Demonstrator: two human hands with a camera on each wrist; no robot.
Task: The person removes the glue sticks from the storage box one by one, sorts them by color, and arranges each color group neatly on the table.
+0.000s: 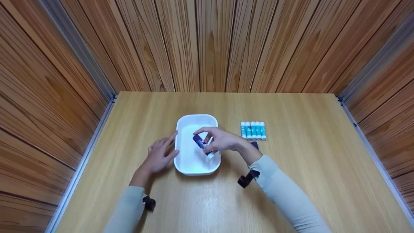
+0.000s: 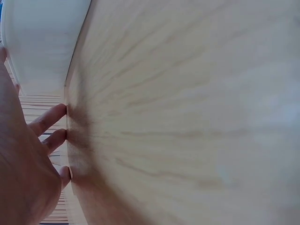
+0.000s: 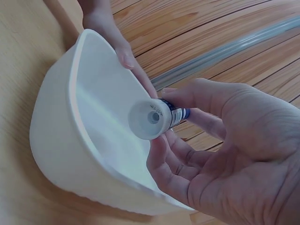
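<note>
A white rectangular plastic tub (image 1: 189, 163) stands on the wooden table. Over its inside, my right hand (image 1: 224, 139) pinches a dark purple glue stick (image 1: 199, 141) between thumb and fingers. The stick is tilted, its white end toward me; the right wrist view shows the hollow white base (image 3: 146, 123) up close. My left hand (image 1: 158, 155) lies along the tub's left side, thumb and index finger touching the rim. In the left wrist view, the other fingers (image 2: 49, 119) reach down to the tabletop, spread and fairly straight.
Several teal-and-white glue sticks (image 1: 253, 130) lie side by side in a row right of the tub. Just below them another dark purple stick (image 1: 255, 144) shows, partly hidden behind my right wrist. Wood-panelled walls (image 1: 213, 48) enclose the table (image 1: 307, 145) at the back and both sides.
</note>
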